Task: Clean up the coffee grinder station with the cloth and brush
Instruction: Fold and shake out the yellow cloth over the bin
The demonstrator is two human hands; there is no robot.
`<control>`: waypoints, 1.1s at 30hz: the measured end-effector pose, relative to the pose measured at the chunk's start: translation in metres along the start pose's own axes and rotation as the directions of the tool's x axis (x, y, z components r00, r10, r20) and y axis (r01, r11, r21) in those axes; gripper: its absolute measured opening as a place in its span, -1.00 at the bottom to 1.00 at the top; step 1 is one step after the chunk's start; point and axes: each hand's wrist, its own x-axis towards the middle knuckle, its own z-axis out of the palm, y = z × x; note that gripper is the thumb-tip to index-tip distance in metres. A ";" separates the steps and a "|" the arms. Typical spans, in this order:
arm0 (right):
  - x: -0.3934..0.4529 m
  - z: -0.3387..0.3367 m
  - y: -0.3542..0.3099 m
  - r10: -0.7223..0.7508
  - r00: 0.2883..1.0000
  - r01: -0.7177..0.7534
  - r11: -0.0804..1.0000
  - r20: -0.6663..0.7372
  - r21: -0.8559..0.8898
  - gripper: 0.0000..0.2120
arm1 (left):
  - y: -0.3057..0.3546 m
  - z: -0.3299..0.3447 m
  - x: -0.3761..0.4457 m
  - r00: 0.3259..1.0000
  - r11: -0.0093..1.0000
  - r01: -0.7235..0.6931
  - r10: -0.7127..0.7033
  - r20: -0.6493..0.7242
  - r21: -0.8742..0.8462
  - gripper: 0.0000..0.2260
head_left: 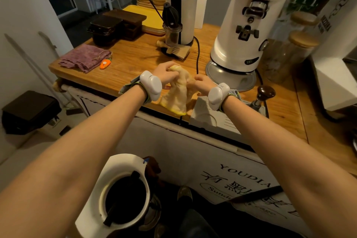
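Note:
A pale yellow cloth (pixel 176 94) hangs bunched over the front of the wooden counter (pixel 127 63). My left hand (pixel 166 75) grips its top fold. On the cloth's right side my right hand (pixel 202 83) pinches the fabric. A wooden-handled brush (pixel 173 49) lies at the foot of the smaller black-and-white grinder (pixel 182 6), behind the hands. The large white grinder (pixel 249 21) stands on its round metal base (pixel 229 77) just right of the hands.
A purple cloth (pixel 85 58) and an orange carrot-shaped item (pixel 105 63) lie at the counter's left. Dark boxes (pixel 114 27), yellow trays and wooden lids sit at the back. A tamper (pixel 263 95) and white mat (pixel 210 120) are at front right. A knock bin (pixel 123 197) stands below.

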 end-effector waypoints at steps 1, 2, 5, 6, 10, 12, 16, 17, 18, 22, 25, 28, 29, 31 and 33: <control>0.001 0.001 -0.001 -0.020 1.000 0.020 1.000 -0.006 0.010 -0.87 | -0.001 -0.001 0.000 1.000 1.000 0.011 -0.011 0.007 0.000 -0.71; 0.001 0.001 -0.004 -0.041 0.999 0.041 0.999 -0.006 0.034 -0.89 | -0.002 -0.001 0.000 1.000 1.000 0.025 -0.025 0.009 -0.007 -0.73; 0.001 0.004 -0.011 -0.117 0.992 0.114 0.991 0.047 0.068 -0.65 | -0.004 -0.001 -0.002 0.999 0.996 0.047 -0.046 0.008 -0.075 -0.79; 0.000 0.005 -0.012 -0.140 0.989 0.137 0.989 0.056 0.048 -0.57 | -0.004 -0.002 -0.002 0.999 0.995 0.043 -0.043 0.006 -0.089 -0.78; -0.001 0.009 -0.017 -0.156 0.987 0.155 0.987 0.029 0.035 -0.61 | -0.004 -0.003 -0.003 0.999 0.999 0.045 -0.045 -0.003 -0.017 -0.68; -0.001 0.009 -0.018 -0.140 0.990 0.140 0.990 0.000 0.022 -0.68 | -0.004 -0.003 -0.006 0.999 0.999 0.050 -0.050 -0.005 0.005 -0.56; -0.003 0.010 -0.017 -0.137 0.990 0.138 0.989 -0.025 0.052 -0.86 | -0.007 -0.008 -0.009 0.999 0.999 0.031 -0.030 0.044 -0.025 -0.56; -0.003 0.011 -0.016 -0.139 0.990 0.141 0.989 -0.033 0.051 -0.85 | -0.009 -0.009 -0.009 0.998 0.999 0.035 -0.033 0.054 -0.038 -0.55; -0.003 0.012 -0.016 -0.144 0.989 0.146 0.988 -0.041 0.042 -0.84 | -0.010 -0.010 -0.009 0.998 0.999 0.032 -0.030 0.053 -0.036 -0.53; -0.002 0.014 -0.018 -0.124 0.991 0.125 0.992 -0.040 0.033 -0.83 | -0.013 -0.014 -0.006 0.999 0.995 -0.002 0.007 -0.041 0.100 -0.51; 0.001 0.017 -0.019 -0.080 0.994 0.082 0.996 -0.074 0.024 -0.78 | -0.013 -0.017 -0.004 0.992 0.976 -0.021 0.047 -0.117 0.216 -0.64; 0.002 0.018 -0.019 -0.062 0.996 0.065 0.996 -0.066 0.054 -0.54 | -0.014 -0.019 -0.003 0.987 0.974 -0.040 0.073 -0.143 0.221 -0.67; 0.003 0.018 -0.018 -0.076 0.996 0.078 0.996 -0.052 0.049 -0.48 | -0.014 -0.020 -0.003 0.984 0.975 -0.054 0.088 -0.152 0.215 -0.67; 0.005 0.018 -0.019 -0.104 0.994 0.104 0.994 -0.026 0.026 -0.43 | -0.016 -0.021 -0.003 0.976 0.972 -0.075 0.117 -0.182 0.223 -0.66; 0.006 0.019 -0.020 -0.093 0.996 0.092 0.995 0.006 0.046 -0.39 | -0.017 -0.021 -0.004 0.969 0.968 -0.092 0.140 -0.203 0.232 -0.69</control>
